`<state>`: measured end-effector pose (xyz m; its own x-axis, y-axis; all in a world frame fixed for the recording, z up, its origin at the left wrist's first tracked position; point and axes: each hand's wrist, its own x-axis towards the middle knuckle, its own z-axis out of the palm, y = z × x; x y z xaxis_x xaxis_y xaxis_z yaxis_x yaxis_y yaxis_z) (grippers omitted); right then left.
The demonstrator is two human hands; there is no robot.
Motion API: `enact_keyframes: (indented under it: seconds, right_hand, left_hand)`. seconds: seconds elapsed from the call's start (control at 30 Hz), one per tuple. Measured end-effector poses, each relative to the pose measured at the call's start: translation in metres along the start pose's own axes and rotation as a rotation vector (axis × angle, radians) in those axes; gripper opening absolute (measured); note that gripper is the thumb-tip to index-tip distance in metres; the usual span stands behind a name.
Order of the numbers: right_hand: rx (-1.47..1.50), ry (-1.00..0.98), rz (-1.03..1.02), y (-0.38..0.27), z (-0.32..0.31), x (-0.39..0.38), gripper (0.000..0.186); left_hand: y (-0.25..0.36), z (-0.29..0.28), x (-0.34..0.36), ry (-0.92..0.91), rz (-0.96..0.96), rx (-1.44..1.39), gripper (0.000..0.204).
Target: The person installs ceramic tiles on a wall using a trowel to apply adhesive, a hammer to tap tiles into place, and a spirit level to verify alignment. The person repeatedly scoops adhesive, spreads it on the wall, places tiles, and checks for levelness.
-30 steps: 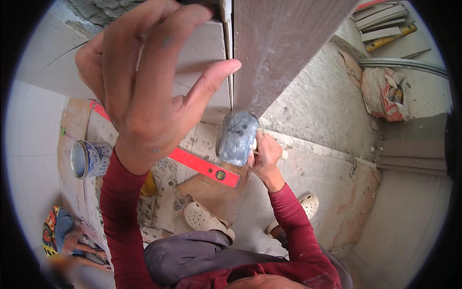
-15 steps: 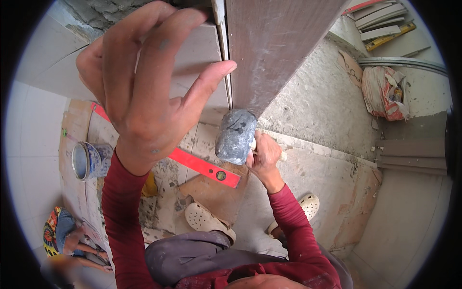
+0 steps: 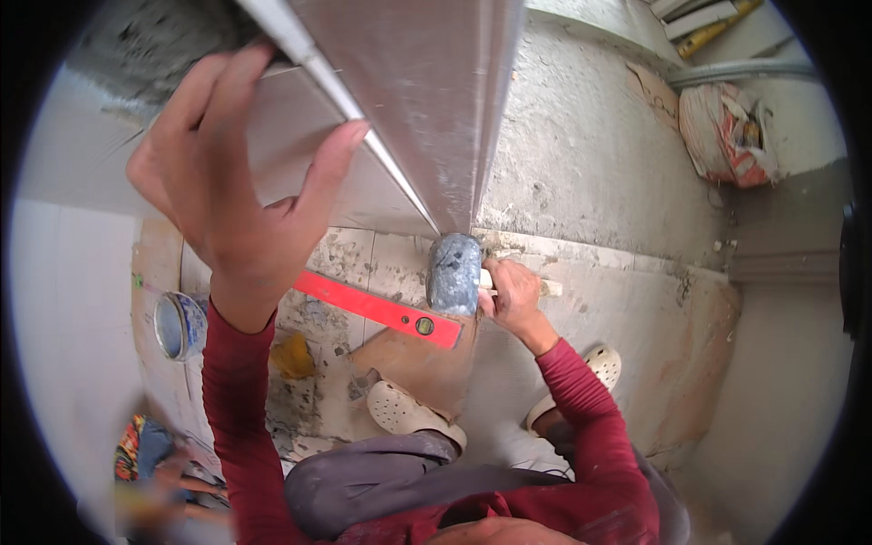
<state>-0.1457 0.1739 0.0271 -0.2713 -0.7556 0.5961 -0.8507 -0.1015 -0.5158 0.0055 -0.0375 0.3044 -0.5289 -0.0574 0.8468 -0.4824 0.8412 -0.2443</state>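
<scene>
My right hand (image 3: 516, 295) is wrapped round the pale handle of a mallet (image 3: 454, 274) with a thick, dusty grey-black head. The head is close to the foot of a brown upright panel (image 3: 409, 100); whether they touch I cannot tell. Raised at the left, my left hand (image 3: 241, 173) has its fingers apart. Its fingertips reach the upper edge of a grey wall tile (image 3: 291, 136), by rough grey mortar (image 3: 154, 45). The thumb tip is at the pale strip (image 3: 350, 100) between tile and panel. Below, a red spirit level (image 3: 381, 309) lies on the floor.
A blue-and-white bucket (image 3: 179, 325) and a yellow piece (image 3: 292, 356) are on the left floor. Another person (image 3: 159, 454) is low at the left. A torn sack (image 3: 727, 136) and a yellow level (image 3: 718, 29) are at the upper right. My pale clogs (image 3: 409, 409) stand below the mallet.
The whole view has shifted and tilted. The mallet head, earlier overlapping the panel's lower end, now appears just below it. My left hand keeps its spread shape, with the thumb still by the strip.
</scene>
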Motion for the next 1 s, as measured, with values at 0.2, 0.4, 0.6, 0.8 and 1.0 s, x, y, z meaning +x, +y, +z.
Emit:
enact_keyframes:
  seconds: [0.2,0.4,0.6,0.8,1.0]
  right_hand:
    - [-0.132,-0.019,-0.036,0.018,0.016,-0.012,0.046]
    - [-0.184,-0.027,-0.093,0.026,0.019,-0.004,0.048]
    - [-0.113,-0.01,-0.134,0.028,0.011,0.014,0.046]
    - [-0.123,-0.013,-0.109,0.02,0.018,0.023,0.046]
    - [-0.086,0.002,-0.053,0.016,0.018,0.022,0.046]
  left_hand:
    - [0.002,-0.001,-0.003,-0.05,0.044,0.069,0.096]
    - [0.006,-0.002,-0.008,-0.086,0.049,0.158,0.101]
    - [0.007,-0.006,-0.007,-0.094,0.028,0.233,0.105]
    - [0.008,-0.005,-0.011,-0.093,-0.011,0.256,0.106]
    - [0.007,-0.002,-0.01,-0.07,-0.001,0.225,0.106]
